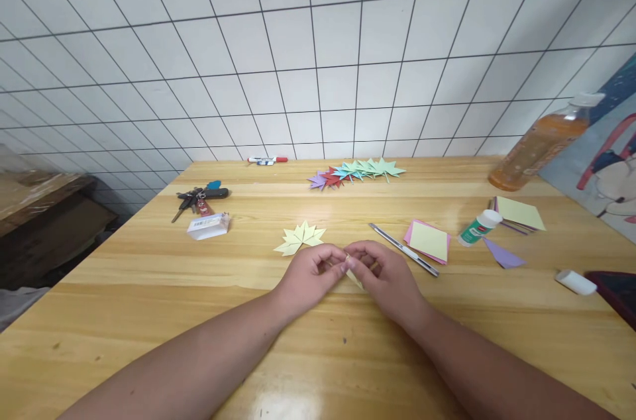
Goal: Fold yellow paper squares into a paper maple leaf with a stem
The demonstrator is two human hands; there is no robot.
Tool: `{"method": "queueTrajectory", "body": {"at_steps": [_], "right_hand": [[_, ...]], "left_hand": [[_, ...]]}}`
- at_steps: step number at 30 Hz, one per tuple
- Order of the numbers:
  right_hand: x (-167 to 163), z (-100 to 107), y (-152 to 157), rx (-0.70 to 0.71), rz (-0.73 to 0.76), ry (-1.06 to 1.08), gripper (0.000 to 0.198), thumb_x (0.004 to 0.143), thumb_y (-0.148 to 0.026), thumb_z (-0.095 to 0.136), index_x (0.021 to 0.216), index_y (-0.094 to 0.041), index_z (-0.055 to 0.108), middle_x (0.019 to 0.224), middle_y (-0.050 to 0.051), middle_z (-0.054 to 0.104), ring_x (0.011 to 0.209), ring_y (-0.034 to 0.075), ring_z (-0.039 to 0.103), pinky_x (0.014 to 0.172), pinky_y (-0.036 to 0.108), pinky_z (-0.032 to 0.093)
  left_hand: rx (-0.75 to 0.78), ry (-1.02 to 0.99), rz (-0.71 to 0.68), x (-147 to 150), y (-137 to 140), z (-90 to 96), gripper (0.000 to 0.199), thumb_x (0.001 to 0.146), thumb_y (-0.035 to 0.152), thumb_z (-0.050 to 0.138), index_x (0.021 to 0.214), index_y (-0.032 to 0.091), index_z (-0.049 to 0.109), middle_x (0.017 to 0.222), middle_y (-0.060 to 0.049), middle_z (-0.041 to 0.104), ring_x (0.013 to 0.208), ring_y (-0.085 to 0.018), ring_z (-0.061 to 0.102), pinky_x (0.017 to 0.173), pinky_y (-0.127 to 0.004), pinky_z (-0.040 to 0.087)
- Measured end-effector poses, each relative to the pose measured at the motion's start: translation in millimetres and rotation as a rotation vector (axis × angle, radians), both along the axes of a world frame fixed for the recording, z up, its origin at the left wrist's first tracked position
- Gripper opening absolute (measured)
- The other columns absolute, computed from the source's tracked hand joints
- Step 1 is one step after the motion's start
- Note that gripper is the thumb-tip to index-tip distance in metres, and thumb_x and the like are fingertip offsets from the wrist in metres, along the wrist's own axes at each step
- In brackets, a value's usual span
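Observation:
My left hand [312, 274] and my right hand [385, 276] meet at the middle of the table, fingers closed in a pinch. Between them is a small folded piece of pale yellow paper [354, 279], mostly covered by the fingers. Just beyond my left hand lies a pale yellow paper leaf [299, 237] made of folded pointed pieces. A silver utility knife [405, 249] rests slantwise to the right of my right hand. Beside the knife is a stack of square paper [428, 240], yellow on top with pink beneath.
Finished paper leaves [355, 172] in several colours line the back. Around the wooden table [199, 314] are a marker [267, 160], keys [199, 198], a small white box [209, 226], a glue stick [479, 228], its white cap [576, 282], purple paper [503, 253], more paper [520, 213] and a bottle [544, 142].

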State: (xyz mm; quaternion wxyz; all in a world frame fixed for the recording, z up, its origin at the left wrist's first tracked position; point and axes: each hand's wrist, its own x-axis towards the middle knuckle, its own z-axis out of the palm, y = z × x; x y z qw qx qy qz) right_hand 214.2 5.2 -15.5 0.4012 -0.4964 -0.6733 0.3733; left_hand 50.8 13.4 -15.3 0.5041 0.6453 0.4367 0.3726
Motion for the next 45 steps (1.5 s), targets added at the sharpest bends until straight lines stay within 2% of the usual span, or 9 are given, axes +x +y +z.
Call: {"method": "queueTrajectory", "body": {"at_steps": [10, 14, 19, 22, 25, 30, 33, 38, 45], "right_hand": [[0, -3, 6, -0.164, -0.087, 0.133, 0.025, 0.077, -0.03, 0.054, 0.097, -0.019, 0.063, 0.074, 0.001, 0.06, 0.065, 0.015, 0.056, 0.058, 0.026, 0.045], [1, 0, 6, -0.144, -0.095, 0.148, 0.014, 0.075, -0.028, 0.055, 0.087, -0.02, 0.058, 0.072, -0.001, 0.058, 0.063, 0.014, 0.053, 0.055, 0.025, 0.042], [1, 1, 4, -0.117, -0.035, 0.112, 0.007, 0.076, -0.026, 0.054, 0.072, -0.021, 0.051, 0.065, -0.003, 0.051, 0.059, 0.013, 0.049, 0.052, 0.023, 0.038], [1, 0, 3, -0.103, -0.022, 0.139, 0.006, 0.078, -0.025, 0.053, 0.083, -0.022, 0.05, 0.067, -0.003, 0.054, 0.061, 0.013, 0.051, 0.052, 0.022, 0.039], [2, -2, 2, -0.05, 0.023, 0.163, 0.019, 0.082, -0.021, 0.047, 0.101, -0.024, 0.048, 0.081, 0.0, 0.061, 0.065, 0.013, 0.055, 0.056, 0.023, 0.043], [6, -7, 2, 0.192, 0.069, -0.052, 0.033, 0.077, -0.005, 0.041, 0.095, -0.024, 0.061, 0.089, 0.001, 0.064, 0.078, 0.015, 0.058, 0.07, 0.027, 0.045], [7, -10, 3, 0.237, 0.079, -0.075, 0.047, 0.069, 0.002, 0.039, 0.1, -0.026, 0.062, 0.095, 0.0, 0.065, 0.088, 0.016, 0.059, 0.077, 0.029, 0.045], [4, -8, 2, 0.171, 0.021, -0.055, 0.028, 0.074, -0.008, 0.051, 0.092, -0.026, 0.063, 0.094, 0.001, 0.065, 0.082, 0.015, 0.06, 0.063, 0.024, 0.05], [3, 2, 0, 0.172, -0.001, 0.007, 0.01, 0.077, -0.014, 0.055, 0.077, -0.022, 0.062, 0.085, 0.002, 0.063, 0.076, 0.014, 0.059, 0.061, 0.023, 0.05]], "left_hand": [[0.046, 0.056, 0.046, -1, 1, 3.9, 0.015, 0.079, 0.03, 0.058, 0.079, 0.016, 0.064, 0.075, -0.004, 0.065, 0.07, -0.016, 0.058, 0.067, -0.026, 0.045], [0.027, 0.038, 0.107, -2, 1, 3.4, 0.012, 0.079, 0.028, 0.056, 0.078, 0.017, 0.057, 0.07, 0.0, 0.06, 0.068, -0.014, 0.055, 0.065, -0.024, 0.042], [-0.045, -0.024, 0.046, -1, 1, 0.3, 0.015, 0.079, 0.029, 0.057, 0.089, 0.017, 0.056, 0.067, 0.001, 0.06, 0.063, -0.013, 0.055, 0.062, -0.024, 0.041], [-0.091, -0.082, 0.062, -1, 3, -0.9, 0.018, 0.079, 0.03, 0.058, 0.09, 0.017, 0.056, 0.063, 0.001, 0.059, 0.058, -0.012, 0.053, 0.058, -0.023, 0.04], [-0.138, -0.18, 0.074, -2, 5, 1.2, 0.021, 0.077, 0.03, 0.06, 0.092, 0.017, 0.054, 0.06, 0.003, 0.057, 0.056, -0.011, 0.052, 0.057, -0.022, 0.039], [-0.204, -0.234, 0.085, -3, 7, 8.4, 0.026, 0.073, 0.031, 0.064, 0.092, 0.015, 0.055, 0.061, 0.002, 0.058, 0.056, -0.011, 0.052, 0.057, -0.021, 0.039], [-0.229, -0.261, 0.089, -3, 7, 9.2, 0.028, 0.072, 0.032, 0.065, 0.092, 0.015, 0.055, 0.063, 0.002, 0.058, 0.056, -0.011, 0.051, 0.057, -0.022, 0.039], [-0.237, -0.281, 0.075, -3, 8, 6.9, 0.026, 0.071, 0.032, 0.066, 0.086, 0.015, 0.055, 0.059, 0.003, 0.056, 0.054, -0.01, 0.049, 0.055, -0.021, 0.038], [-0.194, -0.225, 0.031, -3, 6, 6.8, 0.022, 0.071, 0.032, 0.066, 0.081, 0.017, 0.054, 0.051, 0.007, 0.047, 0.049, -0.008, 0.044, 0.051, -0.02, 0.038]]}}
